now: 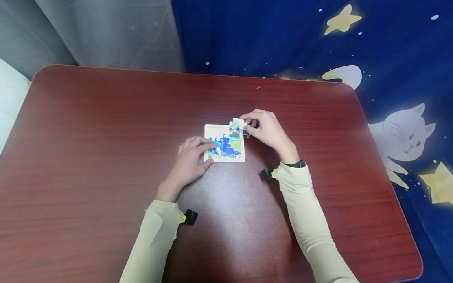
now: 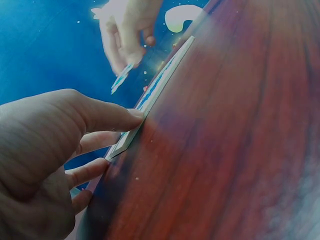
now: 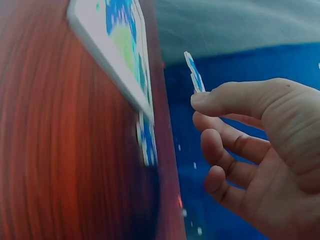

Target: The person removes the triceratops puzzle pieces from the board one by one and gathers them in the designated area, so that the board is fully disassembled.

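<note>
So the puzzle board (image 1: 224,160) is lying flat on the desk (image 1: 106,129), a bit right of the middle and closer to the far edge than to the near one. Left hand (image 1: 190,158) is on its left side, thumb by the near left corner, fingers spread and pretty relaxed, not really gripping – my guess is that's just so the board doesn't slide around. Right hand (image 1: 264,125) has a puzzle piece (image 1: 238,122) pinched between thumb and index finger, other fingers loosely bent out of the way, over the board's far right corner. It's held by the edge, probably so the fingers don't block the view – can't tell if it's one piece or two joined. Another blue piece (image 3: 147,142) lies by the board's right border, handy for the right hand I'd say, but whether it touches the board I can't tell
</note>
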